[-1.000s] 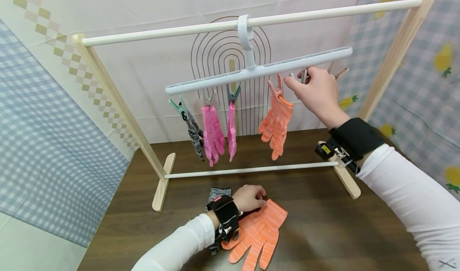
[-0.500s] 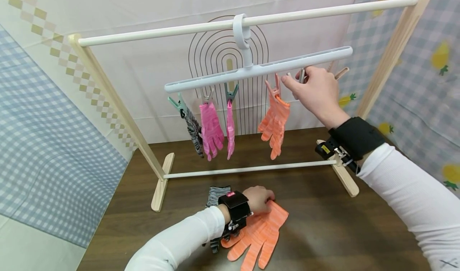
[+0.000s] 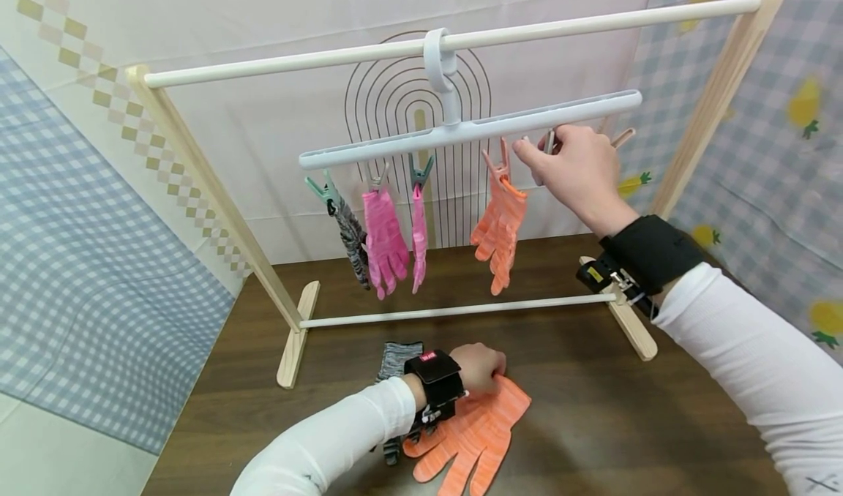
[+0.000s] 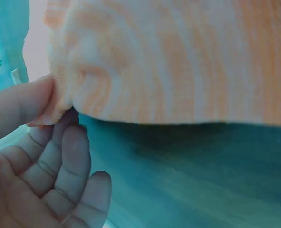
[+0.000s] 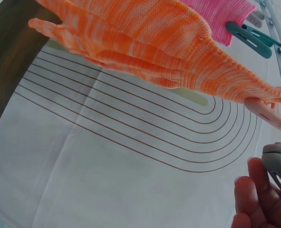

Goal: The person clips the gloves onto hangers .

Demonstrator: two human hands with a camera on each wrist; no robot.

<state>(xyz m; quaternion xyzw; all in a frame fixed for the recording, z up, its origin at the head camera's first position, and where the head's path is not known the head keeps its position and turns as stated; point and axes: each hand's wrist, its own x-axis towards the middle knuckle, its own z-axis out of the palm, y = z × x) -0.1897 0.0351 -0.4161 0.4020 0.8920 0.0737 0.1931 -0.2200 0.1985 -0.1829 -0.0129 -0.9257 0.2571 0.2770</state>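
My left hand (image 3: 479, 368) pinches the cuff edge of an orange striped glove (image 3: 477, 434) lying on the table. In the left wrist view, the thumb and index finger grip a fold of the orange cuff (image 4: 169, 90). Up at the white hanger (image 3: 487, 129), my right hand (image 3: 579, 170) holds a grey clothespin (image 5: 279, 166) under the bar. Just left of that hand hangs another orange glove (image 3: 502, 233), clipped by a pink clothespin (image 3: 497, 164). Two pink gloves (image 3: 386, 240) and a grey-black glove (image 3: 351, 240) hang farther left.
The hanger hooks over the white top rod (image 3: 579, 31) of a wooden rack, whose lower rod (image 3: 454, 311) crosses behind my left hand. A grey glove (image 3: 398, 357) lies partly under my left wrist. A beige clothespin (image 3: 623, 138) sits right of my right hand.
My left hand has shifted slightly right along the orange cuff and now grips its edge. My right hand stays at the hanger with the clothespin; the whole view shifts slightly.
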